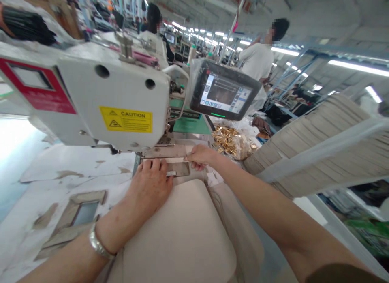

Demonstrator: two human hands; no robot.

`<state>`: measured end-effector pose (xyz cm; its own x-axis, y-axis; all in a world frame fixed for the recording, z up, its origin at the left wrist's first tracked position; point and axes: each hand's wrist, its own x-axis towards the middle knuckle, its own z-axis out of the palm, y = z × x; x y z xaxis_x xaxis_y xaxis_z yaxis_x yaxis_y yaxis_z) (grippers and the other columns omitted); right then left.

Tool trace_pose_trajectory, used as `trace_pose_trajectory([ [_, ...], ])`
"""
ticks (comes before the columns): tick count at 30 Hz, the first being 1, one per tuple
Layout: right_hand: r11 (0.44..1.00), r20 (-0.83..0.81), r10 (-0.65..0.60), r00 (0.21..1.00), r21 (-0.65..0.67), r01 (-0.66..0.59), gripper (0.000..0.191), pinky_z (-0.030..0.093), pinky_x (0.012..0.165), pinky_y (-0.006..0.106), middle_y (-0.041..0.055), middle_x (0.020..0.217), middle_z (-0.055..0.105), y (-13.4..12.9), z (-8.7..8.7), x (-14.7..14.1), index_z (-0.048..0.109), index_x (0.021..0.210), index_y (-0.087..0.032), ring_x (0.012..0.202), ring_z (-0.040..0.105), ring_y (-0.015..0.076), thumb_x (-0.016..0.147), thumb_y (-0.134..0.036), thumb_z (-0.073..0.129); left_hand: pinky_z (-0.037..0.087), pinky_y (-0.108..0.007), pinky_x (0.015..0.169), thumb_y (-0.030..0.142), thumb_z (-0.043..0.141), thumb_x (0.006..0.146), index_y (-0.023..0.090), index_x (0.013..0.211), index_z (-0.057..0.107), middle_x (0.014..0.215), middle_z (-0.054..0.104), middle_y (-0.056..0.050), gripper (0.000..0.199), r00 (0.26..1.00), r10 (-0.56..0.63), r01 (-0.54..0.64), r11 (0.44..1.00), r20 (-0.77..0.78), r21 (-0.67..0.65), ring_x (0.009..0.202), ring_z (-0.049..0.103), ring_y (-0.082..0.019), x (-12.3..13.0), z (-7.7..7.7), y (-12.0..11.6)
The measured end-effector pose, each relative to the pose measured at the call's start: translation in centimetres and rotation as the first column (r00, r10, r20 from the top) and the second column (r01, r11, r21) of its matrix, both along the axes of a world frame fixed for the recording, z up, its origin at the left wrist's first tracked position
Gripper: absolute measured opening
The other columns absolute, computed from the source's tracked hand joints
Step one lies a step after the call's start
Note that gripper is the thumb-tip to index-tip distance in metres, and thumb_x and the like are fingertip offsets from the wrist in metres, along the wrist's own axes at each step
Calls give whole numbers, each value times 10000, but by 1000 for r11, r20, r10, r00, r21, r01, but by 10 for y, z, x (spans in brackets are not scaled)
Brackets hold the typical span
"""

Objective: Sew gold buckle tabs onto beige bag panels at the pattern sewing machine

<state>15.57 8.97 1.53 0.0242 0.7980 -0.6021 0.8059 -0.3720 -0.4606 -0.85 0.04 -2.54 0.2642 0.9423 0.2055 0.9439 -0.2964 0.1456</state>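
Workshop [322, 27] behind — pale strip [176, 159] between both hands [152, 187].

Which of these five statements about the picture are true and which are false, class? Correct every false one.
1. The left hand lies palm down in front of the machine. True.
2. The right hand is spread wide, touching nothing. False: the right hand's fingers are closed at the right end of a pale strip.
3. A yellow label on the machine reads CAUTION. True.
4. The bracelet is on the right wrist. False: the bracelet is on the left wrist.
5. Gold-coloured pieces lie below the lit screen. True.
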Motion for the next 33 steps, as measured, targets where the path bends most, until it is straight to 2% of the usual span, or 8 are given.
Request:
trace_pose_trajectory([
  [2,1000,-4,-1,1000,-27,1,280,451,386,179,-18,408,543,-1,2,1,547,627,-128,319,486,87,888,-202,614,469,-469,943,273,453,890,61,1137,622,1104,641,-189,367,995,-89,88,996,-45,-36,1084,572,-331,8,1,3],
  [6,1000,-61,6,998,0,-6,318,405,362,163,-35,397,531,-2,-3,6,513,594,-151,313,470,78,898,-196,593,426,-367,1034,224,443,904,97,1214,579,1229,619,-146,362,956,-294,295,954,16,-49,1183,541,-246,35,0,9],
  [10,999,-133,21,991,38,-16,289,378,343,159,-39,409,547,0,-12,11,520,610,-159,329,488,81,888,-195,590,446,-418,1000,310,462,909,65,1198,569,1148,632,-170,393,981,-194,194,980,-2,-44,1107,572,-281,45,-1,8],
  [13,998,-155,30,987,61,-20,247,370,339,155,-31,435,576,2,-16,15,533,632,-155,339,507,81,858,-196,625,458,-439,981,335,463,912,62,1156,587,1117,640,-174,386,993,-114,113,992,-20,-53,1080,585,-298,29,0,4],
  [19,991,-147,65,987,125,-46,240,379,326,173,-20,451,579,1,-21,17,518,626,-163,333,514,92,844,-187,615,443,-448,1032,349,452,915,65,1247,546,1248,611,-184,447,999,12,-13,999,-41,-36,1171,560,-306,-17,-1,-8],
  [26,982,-194,58,979,185,-22,241,388,319,183,-52,414,504,-4,-40,16,490,631,-186,285,467,97,865,-132,510,493,-459,1004,354,461,875,93,1209,611,1242,650,-170,449,998,70,-70,997,-7,-11,1137,615,-308,-24,-19,-2],
  [30,995,-224,34,974,96,-13,292,395,321,188,-30,397,508,4,-40,14,476,579,-177,271,472,109,839,-58,422,514,-461,971,361,451,873,101,1195,628,1225,663,-169,450,999,38,-36,997,-20,68,1114,630,-318,-28,-34,5],
  [33,999,-261,23,965,-19,-29,303,410,338,183,-18,387,518,9,-32,14,474,552,-169,280,492,115,809,-27,402,507,-447,977,343,433,884,97,1215,615,1238,655,-166,451,999,40,-38,997,-29,62,1122,623,-305,-30,-34,5],
])
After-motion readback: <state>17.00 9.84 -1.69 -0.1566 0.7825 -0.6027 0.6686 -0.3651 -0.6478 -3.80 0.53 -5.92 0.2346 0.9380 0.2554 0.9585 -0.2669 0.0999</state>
